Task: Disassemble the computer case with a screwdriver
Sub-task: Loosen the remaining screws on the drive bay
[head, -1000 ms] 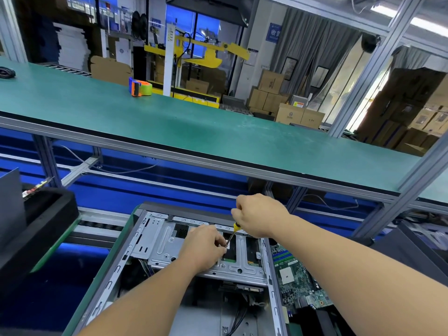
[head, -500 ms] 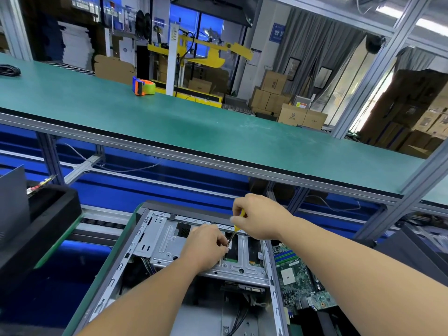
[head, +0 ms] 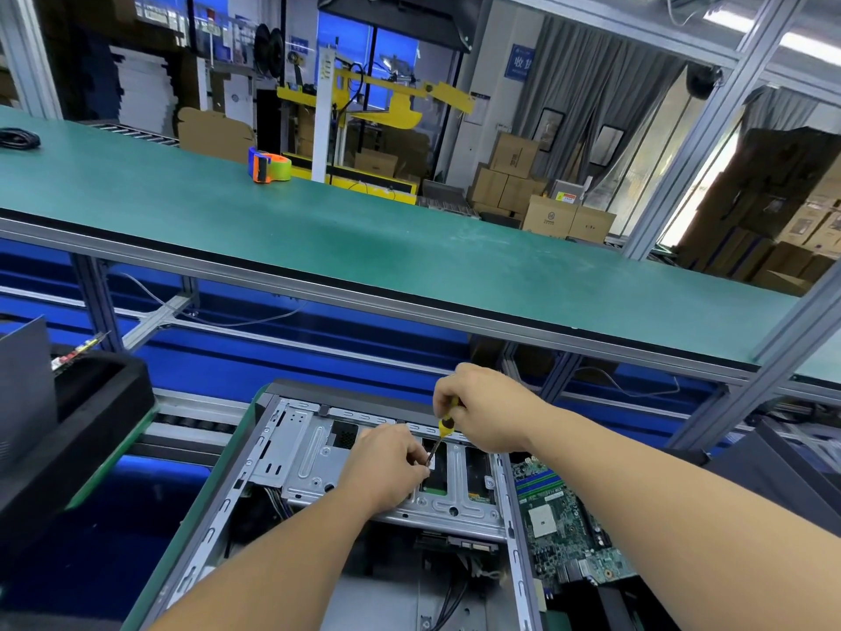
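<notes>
Case (head: 291,453) open; right hand (head: 482,414) grips screwdriver (head: 440,432), left hand (head: 387,466) pinches its tip. Slipping risks jabbed fingers, dropped screw.

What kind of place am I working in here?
Likely a factory or warehouse assembly line: a long green-matted workbench on aluminium framing, stacked cardboard boxes behind, and an opened computer case on rollers.

Blue wall sign (head: 519,62) far centre: white Chinese characters, first reads "收", rest cut off. Cardboard boxes (head: 549,217) far right: printed logos and red-yellow label, too small to read. No other text legible.
</notes>
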